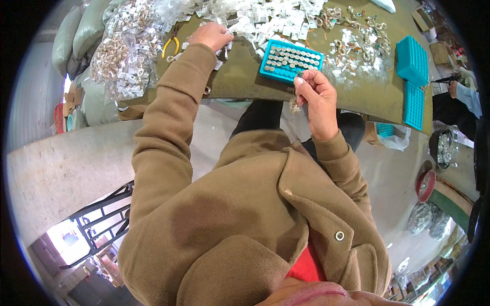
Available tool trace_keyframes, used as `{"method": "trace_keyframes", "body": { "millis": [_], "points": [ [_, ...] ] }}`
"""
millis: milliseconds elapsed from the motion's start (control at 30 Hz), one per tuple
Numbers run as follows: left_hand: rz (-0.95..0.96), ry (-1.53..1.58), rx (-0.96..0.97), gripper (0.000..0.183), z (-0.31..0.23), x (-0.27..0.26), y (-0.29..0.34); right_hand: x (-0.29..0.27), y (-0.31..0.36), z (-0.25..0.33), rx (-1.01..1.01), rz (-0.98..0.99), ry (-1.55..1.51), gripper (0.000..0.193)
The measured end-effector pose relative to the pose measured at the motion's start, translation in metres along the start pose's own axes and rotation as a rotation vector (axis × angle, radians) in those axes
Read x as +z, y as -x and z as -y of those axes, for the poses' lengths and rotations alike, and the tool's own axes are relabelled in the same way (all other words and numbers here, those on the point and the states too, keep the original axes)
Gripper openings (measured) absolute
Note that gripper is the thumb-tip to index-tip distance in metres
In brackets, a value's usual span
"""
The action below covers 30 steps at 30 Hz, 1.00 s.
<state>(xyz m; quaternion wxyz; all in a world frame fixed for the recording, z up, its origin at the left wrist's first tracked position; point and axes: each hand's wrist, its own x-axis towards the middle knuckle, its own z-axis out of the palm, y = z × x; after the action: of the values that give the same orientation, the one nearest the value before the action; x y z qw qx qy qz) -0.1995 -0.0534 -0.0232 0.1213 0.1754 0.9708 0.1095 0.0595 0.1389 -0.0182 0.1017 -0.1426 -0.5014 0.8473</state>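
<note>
My left hand [210, 36] reaches to the near edge of a heap of small white tags [278, 20]. Its fingers are pressed together beside a few loose tags; what lies between them is too small to make out. My right hand [319, 99] is closed in a pinch at the near side of a teal tray [275, 76]. From its thumb and fingertips hangs a small dangling piece [294, 105] with a thin strand and a pale gold, clear end. Small round silver pieces [292, 57] stand in rows in the tray, and the row nearest me shows bare slots.
Yellow-handled pliers [171, 47] lie left of my left hand, near bagged gold-coloured pieces with tags [125, 53]. Tangled pieces [352, 25] lie on the right of the green table [240, 76]. More teal trays [412, 61] stand at its right edge. A person's arm [467, 97] shows far right.
</note>
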Motion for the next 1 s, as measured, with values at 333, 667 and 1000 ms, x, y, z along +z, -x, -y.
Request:
{"method": "trace_keyframes", "body": {
  "millis": [333, 667, 1000],
  "points": [
    [0.062, 0.471, 0.319, 0.027, -0.004, -0.035, 0.036, 0.016, 0.006, -0.003, -0.059, 0.002, 0.096, 0.008],
    [0.401, 1.055, 0.246, 0.008, -0.051, -0.034, 0.139, 0.031, 0.001, 0.024, -0.293, 0.195, 0.245, 0.011],
    [0.514, 1.691, 0.189, 0.026, -0.069, 0.002, 0.168, 0.027, 0.012, 0.009, -0.034, 0.149, 0.006, 0.007]
  ]
}}
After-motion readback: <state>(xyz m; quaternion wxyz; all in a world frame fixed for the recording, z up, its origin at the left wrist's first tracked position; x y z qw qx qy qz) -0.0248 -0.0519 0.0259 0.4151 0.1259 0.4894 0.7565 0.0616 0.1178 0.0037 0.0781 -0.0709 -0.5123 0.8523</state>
